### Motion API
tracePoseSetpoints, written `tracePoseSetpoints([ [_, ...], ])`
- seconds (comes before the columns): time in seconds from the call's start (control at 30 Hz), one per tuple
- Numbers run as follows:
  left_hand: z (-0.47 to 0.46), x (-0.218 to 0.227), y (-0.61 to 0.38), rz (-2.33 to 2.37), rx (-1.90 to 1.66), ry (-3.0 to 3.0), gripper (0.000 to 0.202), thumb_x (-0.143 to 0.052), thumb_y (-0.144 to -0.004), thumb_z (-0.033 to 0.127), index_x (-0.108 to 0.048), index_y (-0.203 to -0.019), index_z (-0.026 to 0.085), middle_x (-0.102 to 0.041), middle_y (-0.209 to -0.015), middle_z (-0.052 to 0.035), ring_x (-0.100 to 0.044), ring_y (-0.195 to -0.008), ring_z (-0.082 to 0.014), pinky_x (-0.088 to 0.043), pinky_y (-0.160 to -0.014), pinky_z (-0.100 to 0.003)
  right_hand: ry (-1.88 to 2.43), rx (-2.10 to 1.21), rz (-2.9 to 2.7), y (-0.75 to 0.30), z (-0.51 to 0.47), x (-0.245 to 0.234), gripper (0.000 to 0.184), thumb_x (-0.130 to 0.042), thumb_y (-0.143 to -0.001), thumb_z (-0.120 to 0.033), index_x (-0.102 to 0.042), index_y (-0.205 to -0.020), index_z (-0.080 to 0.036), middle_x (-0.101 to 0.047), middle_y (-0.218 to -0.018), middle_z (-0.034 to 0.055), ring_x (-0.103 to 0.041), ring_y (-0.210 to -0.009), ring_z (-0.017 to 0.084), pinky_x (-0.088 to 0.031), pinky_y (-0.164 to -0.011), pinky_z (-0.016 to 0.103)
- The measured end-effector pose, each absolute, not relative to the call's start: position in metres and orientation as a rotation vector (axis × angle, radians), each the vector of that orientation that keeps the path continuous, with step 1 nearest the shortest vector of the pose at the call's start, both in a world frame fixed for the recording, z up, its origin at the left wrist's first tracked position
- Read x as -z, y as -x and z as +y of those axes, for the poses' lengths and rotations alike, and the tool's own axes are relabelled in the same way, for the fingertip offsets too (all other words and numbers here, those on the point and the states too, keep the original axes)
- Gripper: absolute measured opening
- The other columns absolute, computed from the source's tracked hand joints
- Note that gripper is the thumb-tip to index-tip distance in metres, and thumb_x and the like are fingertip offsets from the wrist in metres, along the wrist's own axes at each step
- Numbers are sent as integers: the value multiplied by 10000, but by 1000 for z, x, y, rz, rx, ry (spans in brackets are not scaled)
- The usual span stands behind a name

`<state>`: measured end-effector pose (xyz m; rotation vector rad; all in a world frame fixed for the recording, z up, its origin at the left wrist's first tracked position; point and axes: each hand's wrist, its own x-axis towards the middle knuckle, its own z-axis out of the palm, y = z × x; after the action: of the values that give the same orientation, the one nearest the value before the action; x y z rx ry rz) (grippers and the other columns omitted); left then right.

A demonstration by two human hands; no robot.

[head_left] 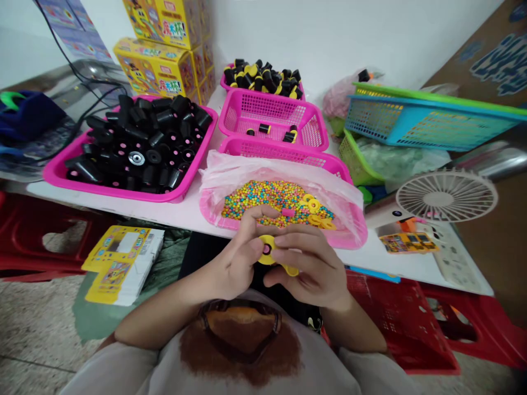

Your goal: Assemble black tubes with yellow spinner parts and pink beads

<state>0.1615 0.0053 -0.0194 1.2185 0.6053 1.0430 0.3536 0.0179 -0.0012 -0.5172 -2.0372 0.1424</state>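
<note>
Close to my body, my left hand [236, 255] and my right hand [315, 266] both grip a yellow round plastic piece [268, 241]. Its centre shows a dark ring with a pink middle, and a yellow tab sticks out at its lower right. My left thumb presses its left side while several right fingers cover its right side; what lies beneath is hidden. Just beyond is a pink basket [358, 233] lined with a clear bag, holding small multicoloured beads [263, 192], several yellow ring pieces [313, 206] and a pink scoop-like bit [287, 212].
At left, a pink basket [53, 173] is heaped with black cylinders [140, 131]. Behind, another pink basket [272, 109] has several black-and-yellow pieces, with a fuller one beyond. A small fan [447, 195] stands at right, below a blue basket [428, 123]. Flattened yellow cartons [119, 263] lie at lower left.
</note>
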Motion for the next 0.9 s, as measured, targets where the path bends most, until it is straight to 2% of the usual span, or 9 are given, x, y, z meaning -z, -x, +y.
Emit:
tracePoseSetpoints([
  [0.07, 5, 23, -163, 602, -1042, -1151, 502, -475, -1041, 601, -385, -1444, 315, -650, -1025, -25, -626, -760, -169, -515, -710, -305, 578, -181, -2064, -353, 19, 4, 340, -719, -989, -364, -653, -1322, -345, -763, -1127, 30, -740, -1165, 231, -636, -1020, 419],
  [0.13, 5, 23, -166, 618, -1021, -1071, 550, -475, -1045, 606, -316, -1494, 331, -640, -963, -12, -621, -735, -171, -507, -671, -298, 596, -227, -2094, -353, 20, 9, 443, -754, -960, -349, -595, -1372, -372, -744, -1203, 34, -717, -1213, 253, -612, -1054, 463],
  [0.27, 7, 17, -173, 688, -962, -903, 732, -516, -1008, 690, -169, -1574, 383, -594, -910, 3, -575, -662, -151, -415, -514, -245, 631, -320, -2025, -347, 20, 21, 448, -670, -979, -278, -521, -1397, -343, -695, -1247, 67, -699, -1211, 247, -611, -1030, 456],
  [0.43, 7, 11, -182, 618, -943, -701, 855, -653, -846, 819, -279, -1479, 382, -582, -911, 39, -577, -654, -117, -479, -556, -212, 675, -229, -1905, -333, 18, 25, 383, -532, -1003, -214, -525, -1376, -302, -694, -1205, 105, -706, -1176, 245, -645, -968, 459],
  [0.5, 6, 10, -185, 612, -957, -647, 815, -718, -816, 788, -335, -1407, 379, -580, -923, 49, -577, -652, -107, -502, -574, -212, 653, -214, -1899, -330, 18, 25, 374, -487, -1036, -235, -528, -1406, -277, -700, -1222, 121, -704, -1201, 240, -640, -998, 453],
  [0.6, 6, 6, -189, 641, -973, -579, 662, -749, -836, 645, -392, -1317, 361, -576, -925, 55, -580, -643, -105, -500, -552, -207, 639, -207, -1852, -325, 14, 29, 386, -423, -1073, -268, -542, -1438, -224, -706, -1241, 152, -703, -1231, 242, -635, -1024, 436],
  [0.73, 7, 4, -191, 585, -997, -528, 544, -743, -784, 482, -452, -1209, 309, -512, -803, 70, -485, -524, -79, -397, -452, -173, 671, -191, -1768, -319, 9, 35, 371, -414, -1071, -279, -589, -1397, -252, -738, -1182, 132, -739, -1163, 259, -660, -967, 452],
  [0.83, 5, 6, -187, 540, -966, -586, 496, -685, -836, 518, -453, -1223, 311, -471, -731, 77, -403, -463, -78, -342, -420, -184, 664, -258, -1770, -324, 9, 32, 375, -443, -1068, -265, -607, -1405, -267, -753, -1199, 124, -752, -1142, 252, -659, -964, 443],
  [0.9, 3, 11, -180, 556, -973, -720, 529, -630, -912, 632, -417, -1291, 329, -535, -800, 56, -455, -502, -93, -404, -464, -218, 629, -485, -1794, -332, 11, 27, 378, -556, -1053, -337, -619, -1423, -291, -752, -1272, 119, -745, -1183, 261, -649, -994, 451],
])
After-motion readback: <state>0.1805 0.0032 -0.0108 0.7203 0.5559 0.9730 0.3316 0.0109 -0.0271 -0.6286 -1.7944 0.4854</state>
